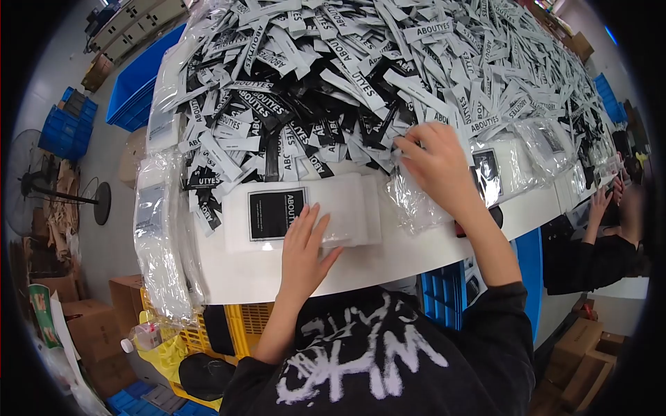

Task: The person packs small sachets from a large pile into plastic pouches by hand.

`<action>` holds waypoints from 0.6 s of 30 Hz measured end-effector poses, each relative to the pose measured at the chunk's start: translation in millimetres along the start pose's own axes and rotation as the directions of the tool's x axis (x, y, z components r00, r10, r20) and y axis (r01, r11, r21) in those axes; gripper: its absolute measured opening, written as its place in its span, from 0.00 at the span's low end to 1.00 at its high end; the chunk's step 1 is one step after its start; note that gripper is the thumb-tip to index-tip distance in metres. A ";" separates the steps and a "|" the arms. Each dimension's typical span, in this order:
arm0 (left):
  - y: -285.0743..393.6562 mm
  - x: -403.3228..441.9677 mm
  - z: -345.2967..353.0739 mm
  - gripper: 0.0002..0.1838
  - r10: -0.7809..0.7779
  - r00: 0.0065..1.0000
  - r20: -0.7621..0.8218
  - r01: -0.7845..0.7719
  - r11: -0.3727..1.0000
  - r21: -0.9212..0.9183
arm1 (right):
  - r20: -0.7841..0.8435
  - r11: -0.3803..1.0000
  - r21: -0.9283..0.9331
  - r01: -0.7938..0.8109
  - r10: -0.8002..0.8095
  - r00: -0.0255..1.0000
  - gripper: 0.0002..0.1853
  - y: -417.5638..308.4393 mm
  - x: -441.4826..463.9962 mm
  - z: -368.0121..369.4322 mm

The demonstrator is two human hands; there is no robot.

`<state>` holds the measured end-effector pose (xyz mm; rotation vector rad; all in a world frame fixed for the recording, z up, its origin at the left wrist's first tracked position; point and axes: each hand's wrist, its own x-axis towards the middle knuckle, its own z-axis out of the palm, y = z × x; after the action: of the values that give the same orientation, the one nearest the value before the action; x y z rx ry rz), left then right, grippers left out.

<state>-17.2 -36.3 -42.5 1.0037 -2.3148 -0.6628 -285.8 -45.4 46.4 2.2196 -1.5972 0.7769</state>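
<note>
My left hand lies flat with spread fingers on a stack of frosted plastic bags. The top bag bears a black printed panel. To the right, my right hand is closed, fingers curled in a pinch above a crumpled clear plastic bag. What those fingers hold, if anything, cannot be made out. Just beyond both hands rises a big pile of slim white sachets and black sachets, many with ABOUTYES lettering.
Packed clear bags lie at the table's left edge and right of my hand. Blue crates stand left, a yellow crate below the table. A fan stands far left. Another person's hand is at the right.
</note>
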 end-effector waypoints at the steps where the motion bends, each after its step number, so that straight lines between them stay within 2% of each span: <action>1: -2.8 -1.8 1.2 0.30 0.013 1.000 -0.006 -0.013 1.000 0.019 | -0.003 0.998 -0.036 0.047 -0.047 0.999 0.10 7.6 7.5 18.0; 3: -5.0 -4.3 0.7 0.29 0.016 1.000 -0.007 -0.016 1.000 0.020 | 0.002 0.985 -0.105 0.136 -0.137 0.991 0.09 18.1 16.0 45.4; 6: -9.2 -5.1 -3.1 0.29 -0.008 1.000 -0.014 0.007 1.000 -0.025 | 0.000 0.963 -0.001 0.269 -0.269 0.963 0.06 22.1 28.8 53.4; 7: -9.8 -5.7 -3.4 0.29 -0.016 1.000 -0.023 0.015 0.999 -0.039 | -0.133 0.956 0.104 0.276 -0.262 0.956 0.07 13.9 31.6 54.3; 10: -10.6 -7.6 -1.4 0.29 -0.015 0.999 -0.050 0.013 0.999 -0.046 | -0.259 0.916 0.295 0.271 -0.197 0.946 0.12 -14.2 39.8 49.8; 11: -10.1 -6.8 -2.0 0.29 -0.016 0.999 -0.047 0.014 0.999 -0.036 | -0.308 0.901 0.361 0.242 -0.130 0.943 0.10 -21.8 43.9 53.8; 14: -11.0 -6.7 -1.6 0.29 -0.009 0.999 -0.052 0.008 1.000 -0.016 | -0.055 0.812 0.582 -0.052 0.103 0.993 0.09 -50.4 45.1 79.0; 15: -12.0 -6.9 -1.0 0.30 -0.003 0.998 -0.055 0.002 1.000 -0.012 | -0.039 0.809 0.585 -0.054 0.095 0.995 0.09 -62.4 54.0 88.5; 16: -13.1 -7.1 -0.5 0.29 -0.003 0.998 -0.057 0.002 1.000 -0.016 | 0.083 0.805 0.577 -0.137 0.109 0.991 0.13 -76.0 66.2 91.2; 18: -14.2 -7.9 0.1 0.29 -0.005 0.998 -0.062 0.004 1.000 -0.025 | 0.205 0.764 0.557 -0.326 0.254 0.945 0.17 -90.6 86.4 115.8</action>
<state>-5.5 -38.7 -53.5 1.0043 -2.2461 -0.6513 -151.3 -143.3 9.3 2.4744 -2.0040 1.4204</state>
